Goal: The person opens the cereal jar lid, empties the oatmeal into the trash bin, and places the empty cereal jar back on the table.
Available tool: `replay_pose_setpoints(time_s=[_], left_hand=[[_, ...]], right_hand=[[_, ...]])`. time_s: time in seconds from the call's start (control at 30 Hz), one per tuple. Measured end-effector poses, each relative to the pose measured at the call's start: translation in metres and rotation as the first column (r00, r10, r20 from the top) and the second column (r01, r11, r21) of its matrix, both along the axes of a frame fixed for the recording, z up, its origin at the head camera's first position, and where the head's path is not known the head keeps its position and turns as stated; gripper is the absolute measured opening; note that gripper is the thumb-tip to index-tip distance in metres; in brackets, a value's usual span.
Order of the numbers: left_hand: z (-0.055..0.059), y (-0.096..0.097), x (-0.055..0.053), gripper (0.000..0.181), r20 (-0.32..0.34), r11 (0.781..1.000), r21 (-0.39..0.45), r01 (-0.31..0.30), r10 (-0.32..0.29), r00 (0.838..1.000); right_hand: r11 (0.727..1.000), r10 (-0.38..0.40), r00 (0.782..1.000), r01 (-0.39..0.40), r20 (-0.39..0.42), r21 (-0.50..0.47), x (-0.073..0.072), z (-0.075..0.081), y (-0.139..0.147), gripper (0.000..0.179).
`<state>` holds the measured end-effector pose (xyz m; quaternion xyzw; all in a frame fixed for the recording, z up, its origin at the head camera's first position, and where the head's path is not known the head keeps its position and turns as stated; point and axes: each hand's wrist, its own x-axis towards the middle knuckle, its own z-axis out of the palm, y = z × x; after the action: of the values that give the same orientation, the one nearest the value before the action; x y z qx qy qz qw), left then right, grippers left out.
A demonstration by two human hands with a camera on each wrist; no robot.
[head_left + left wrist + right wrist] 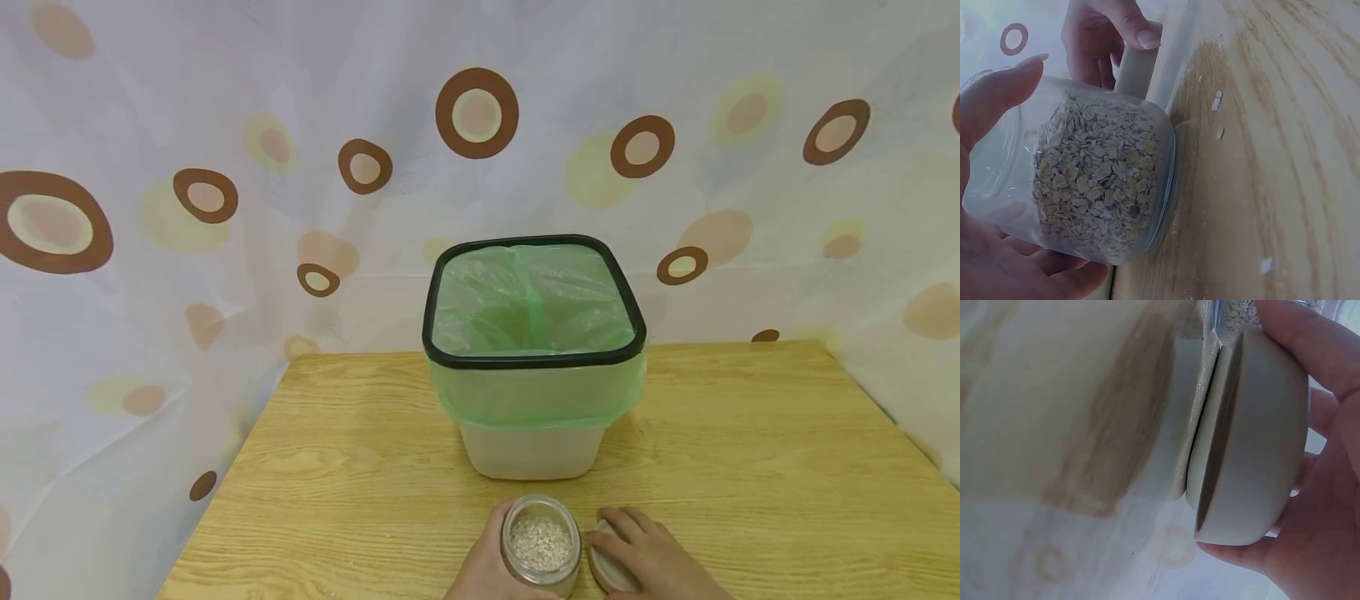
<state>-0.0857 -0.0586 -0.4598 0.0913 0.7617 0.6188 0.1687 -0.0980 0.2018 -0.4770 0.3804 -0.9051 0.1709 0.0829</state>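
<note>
A clear jar of rolled oats stands uncovered at the table's near edge, in front of the bin. My left hand grips its side, with thumb and fingers wrapped around the wall in the left wrist view. Just right of the jar, my right hand holds a round beige lid by its edges, thumb on one side and fingers on the other. In the right wrist view the lid's rim sits right at the tabletop, close beside the jar.
Behind the jar stands a white bin with a black rim and a green plastic liner. Several loose oat flakes lie on the wooden table. A patterned white sheet hangs behind and at both sides.
</note>
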Motion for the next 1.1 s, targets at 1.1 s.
replay_pose_setpoints(time_s=[1.1], left_hand=[[-0.0039,0.0060,0.0052,0.101,-0.013,0.996,0.017,-0.087,0.087,0.996]], right_hand=[[0.999,0.014,0.982,-0.008,0.188,-0.036,-0.0007,-0.0052,0.0078,0.077]])
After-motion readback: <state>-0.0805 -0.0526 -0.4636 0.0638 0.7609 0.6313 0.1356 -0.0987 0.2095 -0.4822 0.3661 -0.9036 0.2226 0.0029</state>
